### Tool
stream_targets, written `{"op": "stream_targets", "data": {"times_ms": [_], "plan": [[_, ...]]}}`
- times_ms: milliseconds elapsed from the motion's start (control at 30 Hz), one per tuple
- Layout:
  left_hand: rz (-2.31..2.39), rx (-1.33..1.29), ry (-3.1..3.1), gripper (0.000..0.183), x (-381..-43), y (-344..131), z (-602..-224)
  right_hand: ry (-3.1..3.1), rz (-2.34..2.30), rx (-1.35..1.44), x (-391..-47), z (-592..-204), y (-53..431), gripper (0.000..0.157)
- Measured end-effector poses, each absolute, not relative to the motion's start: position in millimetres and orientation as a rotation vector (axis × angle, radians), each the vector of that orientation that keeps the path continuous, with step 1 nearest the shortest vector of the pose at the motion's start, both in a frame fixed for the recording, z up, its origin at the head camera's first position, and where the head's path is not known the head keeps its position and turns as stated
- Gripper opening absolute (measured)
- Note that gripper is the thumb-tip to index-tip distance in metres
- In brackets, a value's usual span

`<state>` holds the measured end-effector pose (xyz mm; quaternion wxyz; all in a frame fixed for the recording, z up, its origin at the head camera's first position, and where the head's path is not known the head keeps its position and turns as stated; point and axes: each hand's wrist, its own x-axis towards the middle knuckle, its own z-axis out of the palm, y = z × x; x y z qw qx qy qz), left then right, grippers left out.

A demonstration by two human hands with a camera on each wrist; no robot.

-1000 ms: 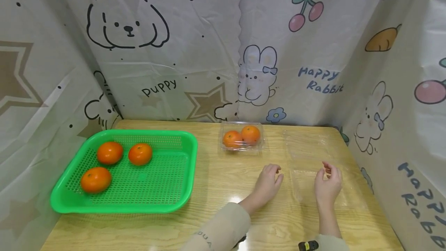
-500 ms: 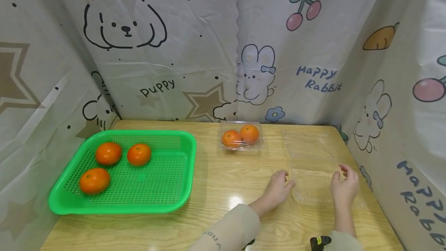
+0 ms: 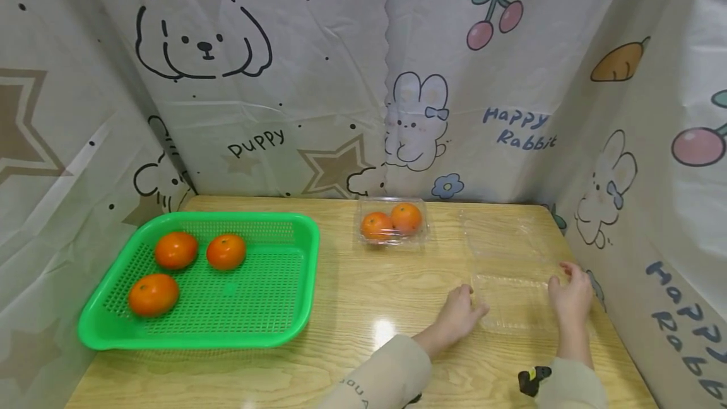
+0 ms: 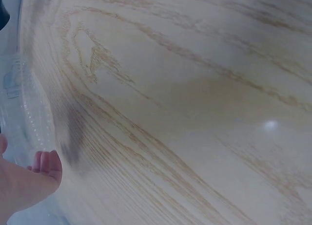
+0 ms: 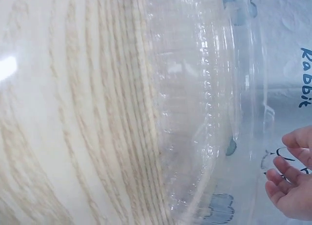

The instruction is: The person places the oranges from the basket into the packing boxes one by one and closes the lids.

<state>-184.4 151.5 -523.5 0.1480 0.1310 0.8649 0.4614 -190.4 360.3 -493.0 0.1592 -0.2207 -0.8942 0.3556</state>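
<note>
An opened clear plastic clamshell box [image 3: 514, 305] lies on the right of the table, its other half [image 3: 500, 232] folded back behind it. By the box's left edge is my left hand [image 3: 459, 315], fingers loosely bent; whether it touches the rim I cannot tell. My right hand [image 3: 572, 294] is at the box's right edge, and in the right wrist view its fingers [image 5: 287, 171] look relaxed with nothing between them. The left wrist view shows the left hand [image 4: 31, 183] beside the clear plastic [image 4: 31, 108], also holding nothing.
A green basket [image 3: 314, 264] at left holds three orange fruits, one of them an orange [image 3: 153, 295]. At the back stands another clear box [image 3: 363, 242] with two oranges [image 3: 406, 218] inside. Printed curtains [image 3: 341, 49] enclose the table's back and sides.
Both hands have moved to the right, the right one farther, so they now stand wider apart on either side of the clear box. The basket and the fruit have stayed put.
</note>
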Motion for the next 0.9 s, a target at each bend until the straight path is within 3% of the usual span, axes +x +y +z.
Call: {"op": "stream_targets", "data": {"times_ms": [433,900], "plan": [[1.328,0.381,2.503,0.038,-184.9,152.9,-525.7,-2.796,1.067,-0.698,-214.7,-492.2,376.6,0.053],[1.358,0.36,2.406,0.039,-178.2,149.6,-523.6,-2.931,1.077,-0.738,-233.3,-494.3,386.8,0.057]]}}
